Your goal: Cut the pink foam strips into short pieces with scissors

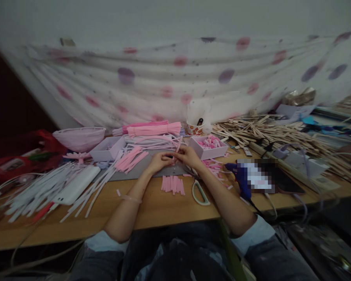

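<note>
My left hand [160, 162] and my right hand [190, 157] meet over a grey mat [149, 166]. Pinched between the fingers of my right hand is a thin pink strip [179, 143], which looks like a fuzzy pipe cleaner. The left fingertips touch it or lie right beside it; exactly what they grip is partly hidden. Short pink pieces [173, 185] lie in a row nearer me. Under my right wrist, scissors [201, 193] with a pale green handle rest on the table. Longer pink strips [131, 159] are left of my left hand.
Behind the hands are bundled pink strips [155, 128]. A white box [222, 152] holds small pink pieces, and another white box [103, 150] stands left. A blue glue gun [241, 177] and phone [289, 179] lie right, before heaped wooden sticks [263, 128]. White strips [43, 187] spread left.
</note>
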{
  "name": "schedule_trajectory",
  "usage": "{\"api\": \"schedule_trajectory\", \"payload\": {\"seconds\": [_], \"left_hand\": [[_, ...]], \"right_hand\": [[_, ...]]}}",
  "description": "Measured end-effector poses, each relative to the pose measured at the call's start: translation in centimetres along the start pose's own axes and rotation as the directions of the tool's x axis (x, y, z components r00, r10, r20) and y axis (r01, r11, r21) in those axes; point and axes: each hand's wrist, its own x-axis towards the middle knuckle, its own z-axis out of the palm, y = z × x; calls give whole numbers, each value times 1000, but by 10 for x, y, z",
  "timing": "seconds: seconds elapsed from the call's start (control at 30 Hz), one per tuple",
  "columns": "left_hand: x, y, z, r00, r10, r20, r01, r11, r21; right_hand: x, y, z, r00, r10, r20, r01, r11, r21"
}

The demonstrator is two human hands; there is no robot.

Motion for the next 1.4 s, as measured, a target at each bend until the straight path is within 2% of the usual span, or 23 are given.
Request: {"api": "schedule_trajectory", "payload": {"seconds": [0.1, 0.2, 0.33, 0.5, 0.63, 0.87, 1.03, 1.23, 1.33, 1.4], "left_hand": [[-3, 4, -2, 987, -146, 63, 156, 964, -216], [-5, 7, -4, 967, -234, 102, 255, 909, -330], [-5, 9, -3, 966, -203, 158, 253, 866, -432], [-5, 11, 4, 968, -112, 224, 208, 858, -470], [-5, 14, 9, 991, -20, 136, 88, 850, -519], [-4, 17, 14, 999, 47, -6, -43, 858, -511], [-2, 18, 17, 992, 12, -124, -82, 808, -584], [-1, 13, 21, 953, -64, -296, -115, 827, -551], [-1, 13, 23, 935, -96, -341, -124, 813, -569], [-1, 15, 23, 936, -129, -328, -103, 791, -604]], "right_hand": [[1, -3, -5, 999, 44, -27, -40, 993, 115], [2, -5, -8, 997, 72, -42, -61, 974, 218], [4, -6, -6, 998, 57, -26, -47, 960, 275], [6, -4, -3, 998, 51, -46, -34, 950, 310], [7, -3, -2, 993, 74, -90, -39, 941, 335], [6, -3, 1, 984, 90, -156, -26, 927, 374], [7, -3, 5, 980, 80, -184, 5, 907, 422], [6, -3, 2, 960, 101, -262, 17, 910, 414], [5, -3, 3, 943, 136, -304, -1, 913, 408], [6, -3, 4, 932, 153, -329, -2, 909, 416]]}}
